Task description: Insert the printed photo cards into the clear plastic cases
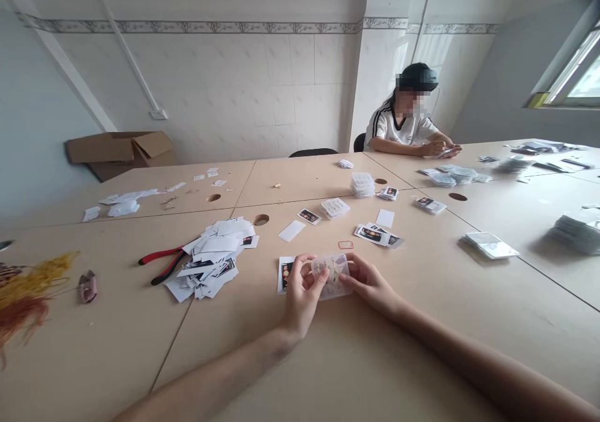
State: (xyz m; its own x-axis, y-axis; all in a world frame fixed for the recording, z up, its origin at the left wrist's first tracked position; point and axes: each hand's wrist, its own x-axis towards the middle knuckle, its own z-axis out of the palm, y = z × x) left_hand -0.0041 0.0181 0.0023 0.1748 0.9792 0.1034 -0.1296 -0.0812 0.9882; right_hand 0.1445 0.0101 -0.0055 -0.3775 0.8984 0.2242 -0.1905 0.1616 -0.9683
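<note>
Between both hands, above the near part of the table, is a translucent plastic jewelry card (334, 287) with small gold-coloured pieces on it. My left hand (304, 294) grips its left side, thumb across the front. On the right side, my right hand (370, 281) pinches it between thumb and fingers. A printed card with a dark picture (282, 275) lies on the table, partly covered by my left hand. Just beyond the hands lies a small red-edged rectangle (345, 245).
A heap of paper cards (213, 250) and red-and-black-handled pliers (164, 264) lie left. Further off are a stack of translucent cards (362, 184), printed cards (375, 234) and a clear packet stack (490, 245). A co-worker (407, 122) sits across the table (375, 359).
</note>
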